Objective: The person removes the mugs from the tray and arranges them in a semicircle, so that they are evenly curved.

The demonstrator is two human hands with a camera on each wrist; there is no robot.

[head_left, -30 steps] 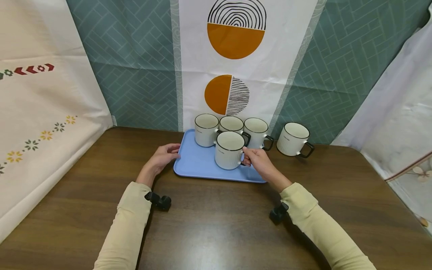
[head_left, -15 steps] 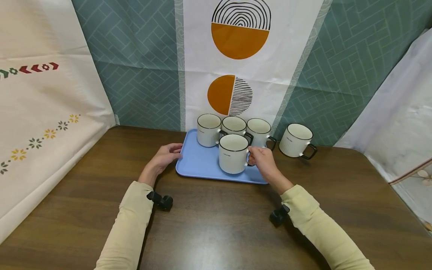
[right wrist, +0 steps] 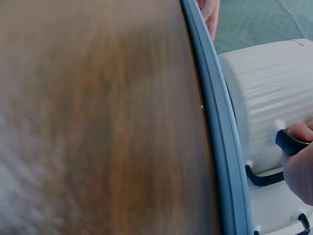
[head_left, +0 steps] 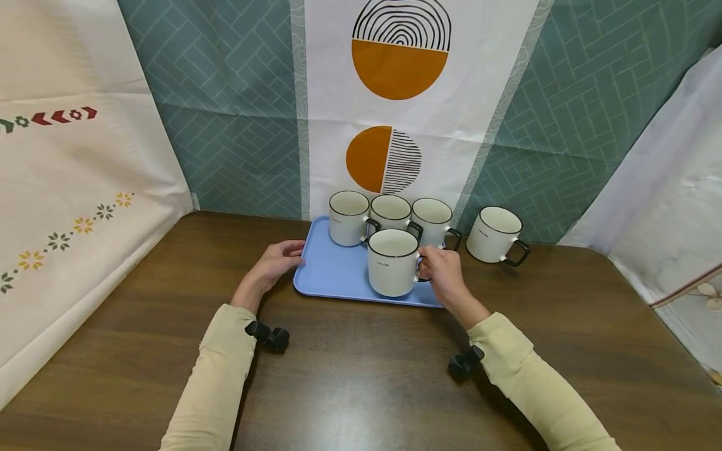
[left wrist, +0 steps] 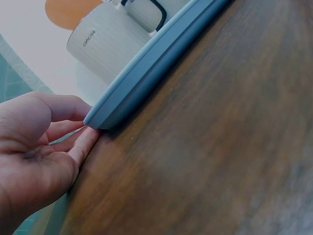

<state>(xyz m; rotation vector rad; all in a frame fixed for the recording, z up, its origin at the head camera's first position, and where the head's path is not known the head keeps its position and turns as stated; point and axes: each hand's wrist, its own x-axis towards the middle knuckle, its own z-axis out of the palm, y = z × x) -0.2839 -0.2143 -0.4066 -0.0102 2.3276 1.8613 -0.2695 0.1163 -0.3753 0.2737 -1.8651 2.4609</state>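
Observation:
A blue rectangular tray [head_left: 333, 269] lies on the table. My left hand [head_left: 274, 263] holds the tray's left edge, its digits at the rim in the left wrist view. My right hand [head_left: 445, 275] grips the black handle of a white ribbed mug [head_left: 392, 266] with a dark rim. That mug is upright over the front part of the tray; I cannot tell whether its base touches. Behind it, three matching mugs stand in a row at the back of the tray: a left mug [head_left: 346, 222], a partly hidden middle mug [head_left: 389, 210] and a right mug [head_left: 431, 219].
Another white mug [head_left: 492, 235] stands on the brown wooden table [head_left: 338, 369] to the right of the tray, its handle to the right. A patterned cloth [head_left: 237, 125] hangs close behind the tray and mugs. A light embroidered cloth [head_left: 84, 250] borders the left side.
The mug in my right hand has moved towards me and a little to the right, nearer the tray's front edge. My left hand stays at the tray's left edge.

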